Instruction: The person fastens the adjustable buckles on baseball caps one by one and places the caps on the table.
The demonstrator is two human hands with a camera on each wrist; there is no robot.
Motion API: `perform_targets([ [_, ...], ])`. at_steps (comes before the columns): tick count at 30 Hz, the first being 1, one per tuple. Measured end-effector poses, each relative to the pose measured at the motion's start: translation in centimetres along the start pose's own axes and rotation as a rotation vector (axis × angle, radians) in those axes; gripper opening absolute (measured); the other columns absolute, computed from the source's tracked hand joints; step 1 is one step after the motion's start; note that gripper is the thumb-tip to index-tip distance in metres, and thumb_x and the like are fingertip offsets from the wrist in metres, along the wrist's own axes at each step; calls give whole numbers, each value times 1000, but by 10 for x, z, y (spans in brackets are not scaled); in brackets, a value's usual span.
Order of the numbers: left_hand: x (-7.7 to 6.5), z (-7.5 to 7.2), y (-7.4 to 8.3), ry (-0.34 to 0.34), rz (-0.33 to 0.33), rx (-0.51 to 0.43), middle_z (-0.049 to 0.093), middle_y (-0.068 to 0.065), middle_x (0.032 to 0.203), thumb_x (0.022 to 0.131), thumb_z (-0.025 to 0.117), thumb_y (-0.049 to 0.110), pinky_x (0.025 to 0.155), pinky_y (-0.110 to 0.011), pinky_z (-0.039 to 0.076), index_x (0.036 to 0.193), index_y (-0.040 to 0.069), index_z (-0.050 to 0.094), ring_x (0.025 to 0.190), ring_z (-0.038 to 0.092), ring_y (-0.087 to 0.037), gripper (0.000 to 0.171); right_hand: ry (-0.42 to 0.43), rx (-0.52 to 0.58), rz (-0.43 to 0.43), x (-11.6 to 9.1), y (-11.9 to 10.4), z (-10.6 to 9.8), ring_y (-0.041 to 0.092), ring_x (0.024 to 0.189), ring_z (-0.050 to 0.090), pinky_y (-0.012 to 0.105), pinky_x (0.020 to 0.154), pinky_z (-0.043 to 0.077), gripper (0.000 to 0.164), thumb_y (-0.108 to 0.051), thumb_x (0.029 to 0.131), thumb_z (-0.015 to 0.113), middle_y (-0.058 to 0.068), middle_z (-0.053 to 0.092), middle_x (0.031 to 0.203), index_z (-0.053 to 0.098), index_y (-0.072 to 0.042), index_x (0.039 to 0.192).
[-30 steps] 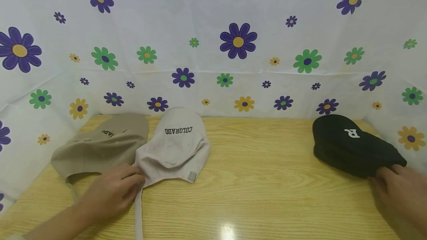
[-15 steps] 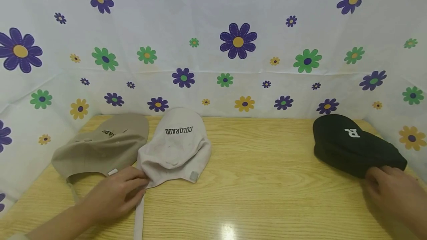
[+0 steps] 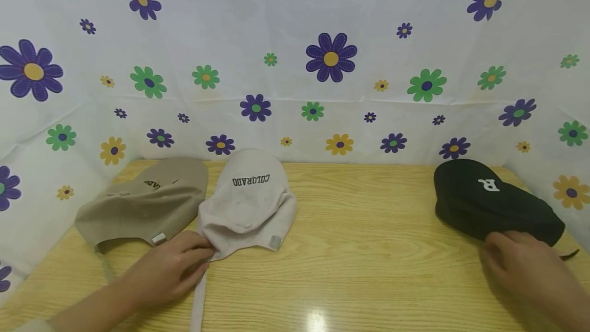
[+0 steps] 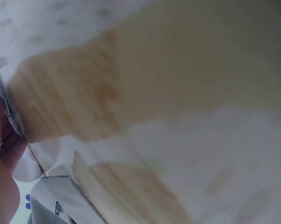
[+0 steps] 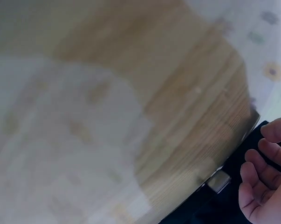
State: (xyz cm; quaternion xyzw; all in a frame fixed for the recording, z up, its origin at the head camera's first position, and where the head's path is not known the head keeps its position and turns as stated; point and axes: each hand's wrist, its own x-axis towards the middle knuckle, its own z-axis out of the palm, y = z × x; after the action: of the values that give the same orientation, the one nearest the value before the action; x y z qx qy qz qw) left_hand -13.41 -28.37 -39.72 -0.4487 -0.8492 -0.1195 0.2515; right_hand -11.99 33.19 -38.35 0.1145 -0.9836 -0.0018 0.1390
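A pale pinkish-white baseball cap (image 3: pixel 249 201) with COLORADO lettering lies left of centre, its lettering upside down in the head view. My left hand (image 3: pixel 168 270) pinches its near left edge; a long pale strap (image 3: pixel 198 304) hangs below the fingers. At the right lies a black baseball cap (image 3: pixel 484 209) with a white R. My right hand (image 3: pixel 530 273) touches its near edge. In the right wrist view the right-hand fingers (image 5: pixel 257 161) are loosely bent over the black fabric, close to a metal buckle (image 5: pixel 218 181).
A khaki baseball cap (image 3: pixel 143 209) sits at the left, close beside the pale one. Wooden tabletop (image 3: pixel 359 240) lies between the pale and black caps. A white cloth (image 3: pixel 276 24) printed with flowers covers the back and sides.
My right hand has slid left along the black cap's edge, and a dark strap end now shows beside it. My left hand and the pale cap have shifted slightly right.
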Motion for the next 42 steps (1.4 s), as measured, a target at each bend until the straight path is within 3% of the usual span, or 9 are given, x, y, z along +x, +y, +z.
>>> perform_targets([
  [3,2,2,1,7,15,-15,63,3,106,104,42,34,82,-23,49,100,12,76,94,61,-12,40,-42,21,7,2,-5,-1,25,73,60,47,67,50,13,-17,81,76,0,62,78,65,-11,83],
  [12,7,5,5,-13,31,-31,63,4,108,104,44,31,84,-22,49,102,12,75,97,61,-10,36,-32,61,-23,5,-17,-1,23,74,62,49,69,52,13,-20,81,77,-3,62,80,66,-14,85],
  [18,10,6,9,-29,50,-25,62,3,111,104,44,30,86,-22,51,104,13,75,100,61,-11,36,-76,80,-12,7,-24,-2,24,78,63,49,72,52,12,-22,83,75,-2,63,83,66,-14,86],
  [31,17,12,16,-26,114,-70,61,1,114,105,45,28,87,-21,50,108,13,74,102,61,-14,33,-15,93,-52,8,-30,0,17,73,59,45,67,51,13,-21,81,77,-5,61,79,65,-17,83],
  [42,29,14,26,-51,151,-96,61,0,115,104,47,24,87,-21,51,111,11,74,101,59,-12,30,-78,94,-34,13,-37,-2,16,73,56,44,66,49,13,-24,83,76,-5,60,81,65,-18,85],
])
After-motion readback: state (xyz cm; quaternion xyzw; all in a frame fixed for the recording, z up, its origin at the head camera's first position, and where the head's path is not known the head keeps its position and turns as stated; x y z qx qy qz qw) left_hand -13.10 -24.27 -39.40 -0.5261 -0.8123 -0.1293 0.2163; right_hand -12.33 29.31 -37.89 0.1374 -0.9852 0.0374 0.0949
